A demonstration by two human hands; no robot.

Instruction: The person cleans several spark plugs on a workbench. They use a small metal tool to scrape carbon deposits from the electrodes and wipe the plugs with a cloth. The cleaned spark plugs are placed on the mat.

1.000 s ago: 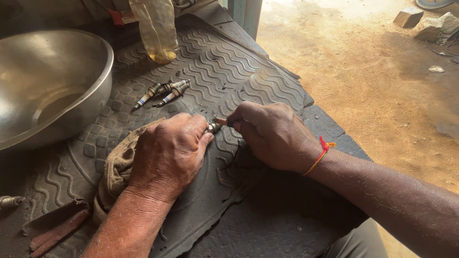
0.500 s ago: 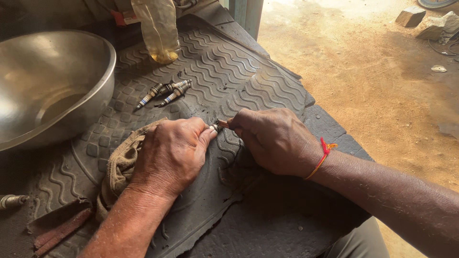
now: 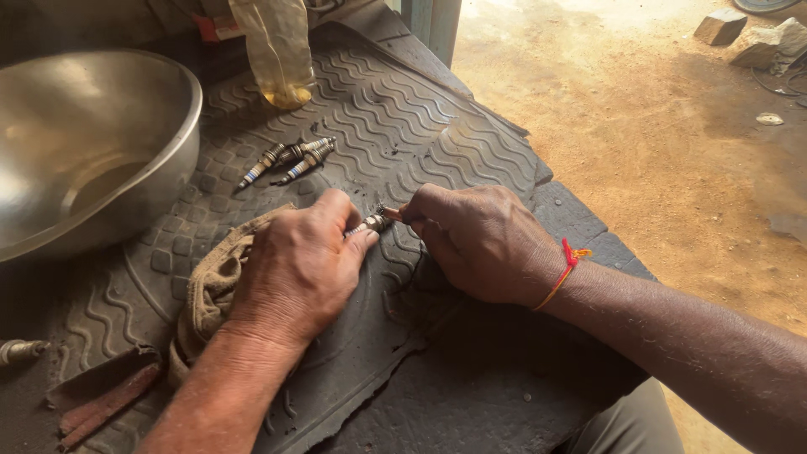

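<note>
My left hand [image 3: 298, 269] pinches a small metal spark plug [image 3: 372, 224] between thumb and forefinger, low over a dark rubber mat [image 3: 403, 109] with a wavy tread. Under this hand lies a brown rag [image 3: 208, 286]. My right hand [image 3: 483, 240], with a red thread on its wrist, meets the plug's tip from the right and holds a small thin tool [image 3: 390, 213] against it. Most of the plug is hidden by the fingers.
A big steel bowl [image 3: 92, 143] stands at the left. Two or three more spark plugs [image 3: 290, 160] lie on the mat behind the hands. A plastic bottle with yellow liquid [image 3: 273, 50] stands at the back. Another plug [image 3: 21, 349] and rusty strips [image 3: 105, 395] lie at the left edge. Dirt ground [image 3: 672, 151] lies right.
Both hands stay together on the plug, with only slight shifts of the fingers. The view has moved a little.
</note>
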